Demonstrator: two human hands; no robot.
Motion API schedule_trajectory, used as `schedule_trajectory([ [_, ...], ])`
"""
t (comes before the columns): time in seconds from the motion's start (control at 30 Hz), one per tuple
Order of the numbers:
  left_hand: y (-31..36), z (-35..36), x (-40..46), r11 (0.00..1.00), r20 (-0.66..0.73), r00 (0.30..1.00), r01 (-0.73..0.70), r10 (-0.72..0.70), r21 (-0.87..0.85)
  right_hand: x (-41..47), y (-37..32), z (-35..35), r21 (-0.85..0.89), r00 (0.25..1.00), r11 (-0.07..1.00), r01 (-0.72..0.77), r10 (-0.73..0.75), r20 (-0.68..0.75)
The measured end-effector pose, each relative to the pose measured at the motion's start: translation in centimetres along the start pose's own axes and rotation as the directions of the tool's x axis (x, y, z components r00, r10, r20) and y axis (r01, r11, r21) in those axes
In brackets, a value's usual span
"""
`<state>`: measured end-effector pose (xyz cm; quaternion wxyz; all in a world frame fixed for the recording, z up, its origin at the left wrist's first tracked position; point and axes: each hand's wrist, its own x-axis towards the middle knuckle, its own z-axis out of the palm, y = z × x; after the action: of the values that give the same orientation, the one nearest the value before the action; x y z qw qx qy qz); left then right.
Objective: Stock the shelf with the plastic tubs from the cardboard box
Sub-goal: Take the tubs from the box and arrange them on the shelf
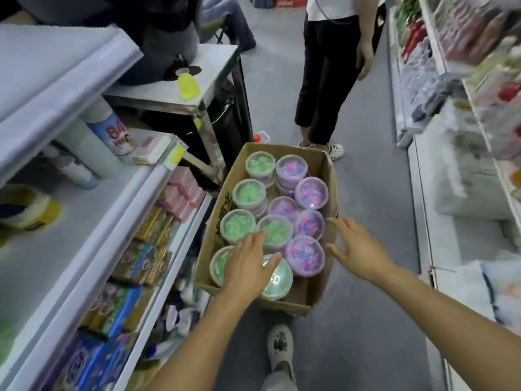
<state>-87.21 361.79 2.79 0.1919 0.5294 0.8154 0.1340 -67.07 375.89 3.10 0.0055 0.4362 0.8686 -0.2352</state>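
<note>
Cardboard box (321, 289) on floor, full of lidded tubs (306, 256). Left hand (248, 263) flat on green tubs, fingers straight. Right hand (355, 248) spread above box edge, holding nothing.

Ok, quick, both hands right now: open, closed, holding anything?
Left hand: open, fingers spread over the green tubs in the box, gripping nothing.
Right hand: open, empty, at the box's right wall.
</note>
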Motion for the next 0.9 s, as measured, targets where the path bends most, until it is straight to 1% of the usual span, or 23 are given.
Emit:
schedule_trajectory([
  [0.13,-0.8,1.5,8.9,0.997,0.085,0.996,-0.003,0.009,-0.072,7.3,2.0,1.2,0.045,0.996,0.996,-0.083,0.082,0.032],
  [0.23,-1.3,2.5,15.7,0.988,0.136,0.990,0.050,-0.030,-0.149,12.6,3.8,2.1,0.035,0.991,0.992,-0.125,0.123,0.048],
  [0.3,-1.2,3.2,19.9,0.962,0.163,0.983,0.118,-0.079,-0.246,15.9,5.0,2.8,0.023,0.988,0.988,-0.150,0.148,0.047],
  [0.4,-1.0,4.6,25.8,0.858,0.229,0.952,0.285,-0.202,-0.428,20.4,6.9,3.7,-0.016,0.991,0.993,-0.121,0.121,0.050],
  [0.47,-0.9,5.8,29.4,0.748,0.273,0.916,0.398,-0.293,-0.531,23.1,7.8,4.2,-0.027,0.993,0.994,-0.102,0.103,0.063],
  [0.53,-1.0,7.3,32.3,0.652,0.305,0.882,0.472,-0.360,-0.593,25.4,8.2,4.6,-0.055,0.985,0.989,-0.135,0.140,0.099],
  [0.57,-0.9,7.9,33.4,0.641,0.313,0.869,0.494,-0.383,-0.588,26.5,8.2,4.7,-0.076,0.979,0.985,-0.156,0.165,0.120],
  [0.7,-1.1,10.2,36.6,0.674,0.341,0.828,0.561,-0.445,-0.481,29.9,9.0,5.6,-0.115,0.963,0.976,-0.184,0.203,0.177],
  [0.77,-1.7,11.5,37.7,0.645,0.367,0.800,0.600,-0.476,-0.473,30.7,9.0,5.9,-0.153,0.952,0.970,-0.187,0.217,0.215],
  [0.83,-2.2,11.8,38.3,0.567,0.411,0.766,0.643,-0.495,-0.516,31.2,8.8,6.2,-0.184,0.949,0.966,-0.183,0.222,0.226],
  [0.9,-1.7,11.3,38.0,0.452,0.466,0.746,0.662,-0.476,-0.598,31.3,8.5,6.2,-0.186,0.955,0.967,-0.176,0.214,0.206],
])
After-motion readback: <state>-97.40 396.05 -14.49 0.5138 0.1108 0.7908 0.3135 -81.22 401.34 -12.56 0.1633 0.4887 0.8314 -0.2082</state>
